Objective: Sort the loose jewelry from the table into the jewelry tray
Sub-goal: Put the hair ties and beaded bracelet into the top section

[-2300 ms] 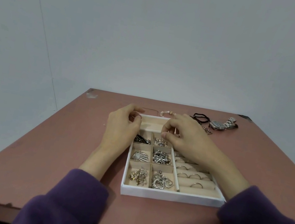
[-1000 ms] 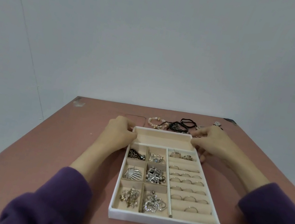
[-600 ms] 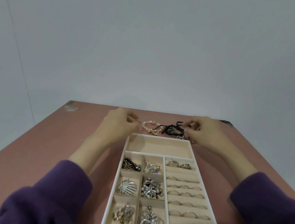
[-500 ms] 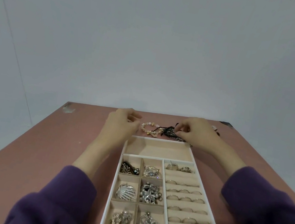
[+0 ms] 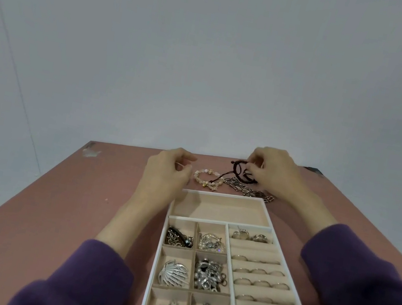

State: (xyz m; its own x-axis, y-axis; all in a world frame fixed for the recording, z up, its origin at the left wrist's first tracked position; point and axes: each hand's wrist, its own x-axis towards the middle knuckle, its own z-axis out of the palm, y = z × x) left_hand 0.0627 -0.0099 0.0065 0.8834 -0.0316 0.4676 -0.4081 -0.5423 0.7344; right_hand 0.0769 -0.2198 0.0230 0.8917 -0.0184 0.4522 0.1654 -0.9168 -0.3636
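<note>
Past tray rim [image 5: 224,195], right hand [image 5: 275,175] pinches cord [image 5: 242,179].

One jewelry tray [image 5: 224,195]; one left hand [image 5: 165,173], one right hand [image 5: 275,175]; one beaded bracelet [image 5: 203,175], one dark cord bracelet [image 5: 234,169], one metal chain [image 5: 254,193].

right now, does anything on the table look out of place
The loose pieces behind the jewelry tray are tangled: the dark cord bracelet pinched by the right hand trails over the beaded bracelet and the metal chain. The table looks scuffed at its far left corner.
</note>
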